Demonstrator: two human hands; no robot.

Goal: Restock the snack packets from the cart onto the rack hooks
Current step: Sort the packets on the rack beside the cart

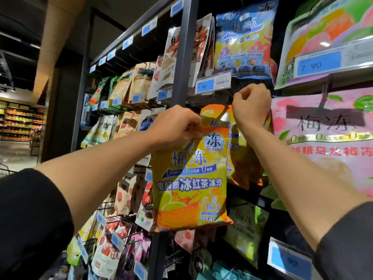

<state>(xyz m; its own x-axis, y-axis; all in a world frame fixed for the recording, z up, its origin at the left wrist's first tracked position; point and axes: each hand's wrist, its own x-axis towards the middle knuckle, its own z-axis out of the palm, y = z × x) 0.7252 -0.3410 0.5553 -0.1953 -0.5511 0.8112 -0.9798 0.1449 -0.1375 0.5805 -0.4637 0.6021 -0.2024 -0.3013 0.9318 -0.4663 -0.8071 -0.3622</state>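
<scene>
Left hand (pixel 173 126) pinches packet (pixel 191 178) by its top to hang it, right hand (pixel 251 106) closed at hook (pixel 223 110), steadying it.

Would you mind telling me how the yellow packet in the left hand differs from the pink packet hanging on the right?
The yellow packet is pinched at its top edge by the left hand, off any hook; the pink packet hangs on the rack. The yellow packet pictures lemon and orange drink; the pink one has green leaves. Both carry the same large two-character name.
</scene>
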